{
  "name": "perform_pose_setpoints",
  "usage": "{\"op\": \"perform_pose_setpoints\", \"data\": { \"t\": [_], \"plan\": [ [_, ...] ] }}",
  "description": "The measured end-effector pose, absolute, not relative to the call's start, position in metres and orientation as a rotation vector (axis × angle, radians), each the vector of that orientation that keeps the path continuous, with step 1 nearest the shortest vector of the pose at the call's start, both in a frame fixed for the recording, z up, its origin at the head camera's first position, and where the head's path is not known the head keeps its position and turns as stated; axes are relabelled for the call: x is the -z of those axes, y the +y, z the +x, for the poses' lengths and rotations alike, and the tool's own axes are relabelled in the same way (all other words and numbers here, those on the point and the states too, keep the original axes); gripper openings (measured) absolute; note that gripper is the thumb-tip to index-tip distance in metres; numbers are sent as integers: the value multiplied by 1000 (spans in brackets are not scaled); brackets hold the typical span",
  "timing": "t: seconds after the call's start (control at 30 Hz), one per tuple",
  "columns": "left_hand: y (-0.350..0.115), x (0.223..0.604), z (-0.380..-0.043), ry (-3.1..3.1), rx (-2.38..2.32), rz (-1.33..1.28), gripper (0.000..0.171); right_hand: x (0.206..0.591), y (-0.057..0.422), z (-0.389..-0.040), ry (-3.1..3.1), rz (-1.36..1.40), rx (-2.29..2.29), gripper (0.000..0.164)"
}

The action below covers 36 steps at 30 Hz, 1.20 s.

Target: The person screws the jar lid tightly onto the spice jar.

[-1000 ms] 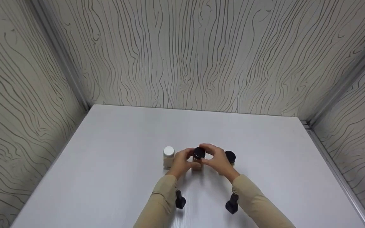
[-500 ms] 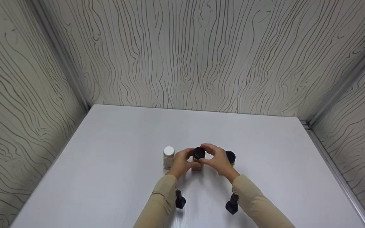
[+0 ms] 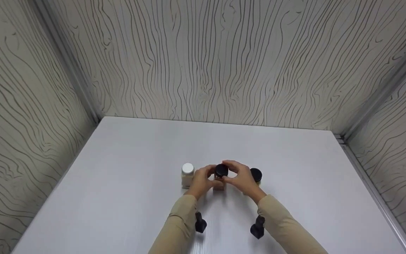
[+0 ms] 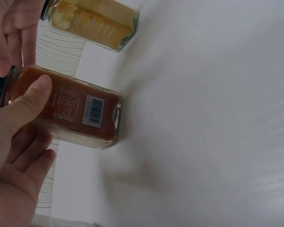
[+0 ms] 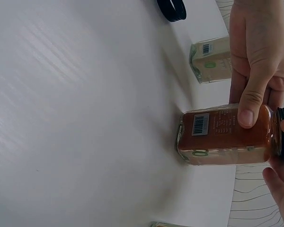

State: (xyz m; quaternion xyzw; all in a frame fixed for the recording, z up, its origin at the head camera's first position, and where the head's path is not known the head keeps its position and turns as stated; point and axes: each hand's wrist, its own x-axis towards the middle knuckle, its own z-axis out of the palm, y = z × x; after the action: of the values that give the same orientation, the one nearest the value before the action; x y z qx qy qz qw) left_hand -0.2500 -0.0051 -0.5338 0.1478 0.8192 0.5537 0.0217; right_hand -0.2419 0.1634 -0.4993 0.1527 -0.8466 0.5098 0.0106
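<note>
Near the table's middle, my left hand [image 3: 201, 180] grips a square glass jar [image 4: 71, 109] of reddish-brown powder, its thumb lying across the side with the barcode label. The jar stands upright; whether its base touches the table is hard to tell. Fingers and thumb of my right hand [image 3: 241, 178] pinch the black lid [image 3: 221, 170] on top of the jar. Left of my left hand is a white-lidded jar [image 3: 188, 176] with pale powder. A black-lidded jar [image 3: 256, 175] of yellow powder stands behind my right hand, partly hidden by it.
The white table [image 3: 136, 151] is bounded by patterned panels [image 3: 203, 63] at the back and sides. Black devices hang below both sleeves, one at the left wrist [image 3: 200, 224] and one at the right wrist [image 3: 257, 229].
Almost nothing differs: both hands stay at the same jar, and the right hand's fingers at the lid shift only very slightly. The other jars have not moved.
</note>
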Motion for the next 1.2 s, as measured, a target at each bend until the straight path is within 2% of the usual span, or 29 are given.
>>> {"op": "perform_pose_setpoints", "data": {
  "t": [1.2],
  "plan": [
    [-4, 535, -250, 2553, -1703, 444, 55, 502, 162, -243, -2598, 467, -1545, 49]
  ]
}}
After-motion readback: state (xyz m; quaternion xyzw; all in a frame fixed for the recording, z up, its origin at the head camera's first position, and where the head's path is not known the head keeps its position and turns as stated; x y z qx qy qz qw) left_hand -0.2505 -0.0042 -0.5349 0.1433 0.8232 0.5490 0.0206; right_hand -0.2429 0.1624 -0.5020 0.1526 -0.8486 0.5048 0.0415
